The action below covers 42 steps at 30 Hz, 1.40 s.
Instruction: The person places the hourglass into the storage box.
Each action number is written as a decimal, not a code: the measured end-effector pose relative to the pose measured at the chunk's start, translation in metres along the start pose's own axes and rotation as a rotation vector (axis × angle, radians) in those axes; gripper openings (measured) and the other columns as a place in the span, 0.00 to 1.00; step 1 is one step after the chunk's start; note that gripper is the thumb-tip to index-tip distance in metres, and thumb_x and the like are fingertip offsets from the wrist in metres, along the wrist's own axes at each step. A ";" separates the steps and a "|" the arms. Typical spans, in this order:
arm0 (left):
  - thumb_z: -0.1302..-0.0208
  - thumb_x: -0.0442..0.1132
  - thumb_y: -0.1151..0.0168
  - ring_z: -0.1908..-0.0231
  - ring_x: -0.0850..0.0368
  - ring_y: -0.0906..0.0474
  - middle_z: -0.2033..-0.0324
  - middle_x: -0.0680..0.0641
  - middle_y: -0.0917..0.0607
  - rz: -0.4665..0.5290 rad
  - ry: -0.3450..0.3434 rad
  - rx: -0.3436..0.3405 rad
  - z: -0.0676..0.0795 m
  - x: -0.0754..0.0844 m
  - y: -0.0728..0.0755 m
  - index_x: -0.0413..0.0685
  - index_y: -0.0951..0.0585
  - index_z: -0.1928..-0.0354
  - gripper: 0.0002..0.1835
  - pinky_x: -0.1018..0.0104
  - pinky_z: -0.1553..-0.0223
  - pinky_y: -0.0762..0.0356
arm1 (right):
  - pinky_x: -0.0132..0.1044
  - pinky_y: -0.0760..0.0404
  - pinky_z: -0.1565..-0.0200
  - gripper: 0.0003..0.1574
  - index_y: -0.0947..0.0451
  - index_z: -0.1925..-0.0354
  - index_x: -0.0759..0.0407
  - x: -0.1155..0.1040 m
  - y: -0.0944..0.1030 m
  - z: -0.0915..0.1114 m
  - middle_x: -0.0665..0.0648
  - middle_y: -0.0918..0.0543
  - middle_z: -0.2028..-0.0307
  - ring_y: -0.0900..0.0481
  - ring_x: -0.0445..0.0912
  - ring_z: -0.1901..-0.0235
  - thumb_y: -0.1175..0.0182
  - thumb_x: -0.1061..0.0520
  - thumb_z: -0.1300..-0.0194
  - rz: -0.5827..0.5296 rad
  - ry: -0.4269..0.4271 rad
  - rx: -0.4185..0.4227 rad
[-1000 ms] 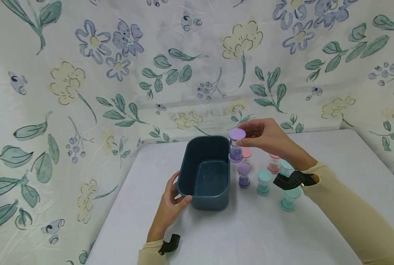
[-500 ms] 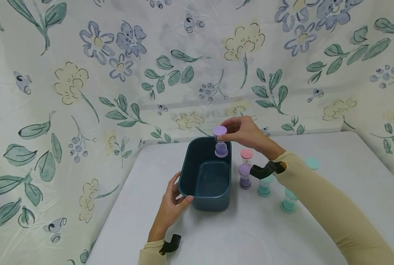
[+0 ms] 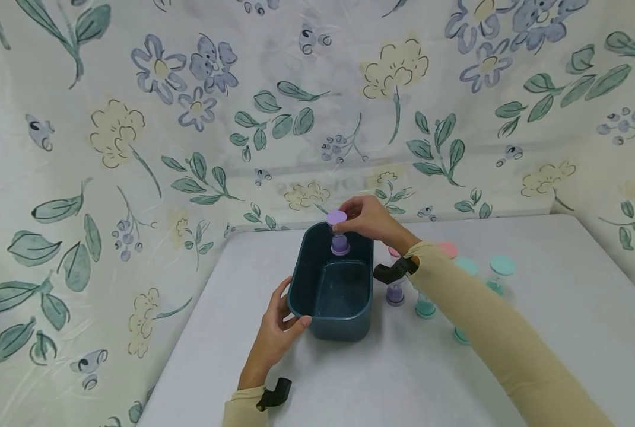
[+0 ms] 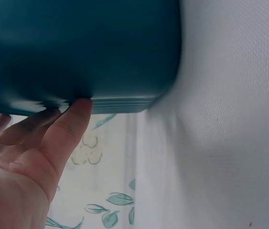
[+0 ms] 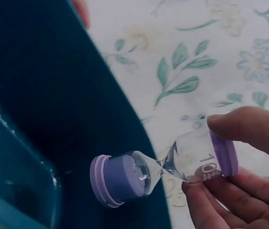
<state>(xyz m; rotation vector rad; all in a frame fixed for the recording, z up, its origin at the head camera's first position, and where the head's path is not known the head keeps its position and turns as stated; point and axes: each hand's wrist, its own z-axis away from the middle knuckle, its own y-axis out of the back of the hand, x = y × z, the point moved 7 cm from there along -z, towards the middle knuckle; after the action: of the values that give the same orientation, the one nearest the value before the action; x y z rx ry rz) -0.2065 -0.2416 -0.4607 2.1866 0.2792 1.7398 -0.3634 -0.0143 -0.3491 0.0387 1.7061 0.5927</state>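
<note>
In the head view, my right hand (image 3: 370,220) pinches a purple sand timer (image 3: 340,244) by its upper end, over the far part of a dark blue plastic bin (image 3: 339,330). Purple sand fills the lower bulb, and a printed "10" shows on the glass (image 5: 187,152) in the right wrist view. Thumb and fingertips sit at the purple cap (image 5: 227,155). My left hand (image 3: 276,337) grips the bin's near left corner, thumb at the front and fingers along the side. The bin's visible floor holds nothing.
Right of the bin stand several more sand timers, partly hidden by my right forearm: a purple one (image 3: 395,295), teal ones (image 3: 501,267) and pink ones (image 3: 448,249). A white cloth covers the table (image 3: 216,284); a floral curtain (image 3: 189,148) hangs behind.
My right hand has carried the purple sand timer leftward from beside the bin to over its inside, and slightly lower in the last half second. The left hand holds its place.
</note>
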 end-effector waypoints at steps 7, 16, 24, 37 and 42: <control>0.31 0.36 0.34 0.34 0.36 0.22 0.29 0.35 0.26 0.014 -0.012 -0.014 0.000 0.000 0.000 0.63 0.47 0.19 0.45 0.50 0.38 0.17 | 0.42 0.15 0.46 0.27 0.18 0.47 0.64 0.008 -0.020 -0.009 0.62 0.13 0.52 0.17 0.51 0.54 0.25 0.54 0.42 0.046 -0.010 -0.037; 0.31 0.37 0.34 0.34 0.36 0.22 0.29 0.36 0.26 -0.001 -0.013 -0.013 0.001 0.001 0.001 0.63 0.47 0.19 0.45 0.49 0.38 0.17 | 0.40 0.16 0.47 0.27 0.18 0.49 0.65 0.015 -0.039 -0.018 0.62 0.15 0.53 0.20 0.51 0.55 0.25 0.53 0.44 0.129 -0.060 -0.069; 0.31 0.38 0.34 0.34 0.37 0.22 0.28 0.36 0.26 -0.003 0.014 -0.016 0.001 0.002 0.000 0.64 0.47 0.19 0.45 0.46 0.37 0.18 | 0.38 0.18 0.51 0.27 0.17 0.50 0.65 0.017 -0.051 -0.022 0.61 0.14 0.53 0.20 0.49 0.56 0.25 0.54 0.46 0.199 -0.086 -0.090; 0.31 0.35 0.35 0.33 0.35 0.23 0.28 0.36 0.26 -0.019 0.018 -0.006 0.000 0.002 0.000 0.65 0.47 0.19 0.45 0.42 0.37 0.20 | 0.39 0.16 0.55 0.23 0.17 0.53 0.65 0.027 -0.068 -0.019 0.61 0.14 0.55 0.19 0.50 0.60 0.25 0.56 0.45 0.262 -0.162 -0.137; 0.31 0.36 0.35 0.33 0.35 0.23 0.28 0.36 0.26 -0.019 0.015 -0.004 0.002 0.002 0.000 0.65 0.47 0.19 0.45 0.39 0.37 0.20 | 0.40 0.15 0.55 0.22 0.18 0.53 0.65 0.032 -0.075 -0.017 0.61 0.13 0.56 0.18 0.49 0.62 0.24 0.57 0.44 0.269 -0.178 -0.146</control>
<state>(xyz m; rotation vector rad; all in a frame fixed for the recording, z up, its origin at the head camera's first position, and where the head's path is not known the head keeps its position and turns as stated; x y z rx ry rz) -0.2036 -0.2411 -0.4593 2.1621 0.2987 1.7464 -0.3644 -0.0738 -0.4070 0.2128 1.4917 0.8863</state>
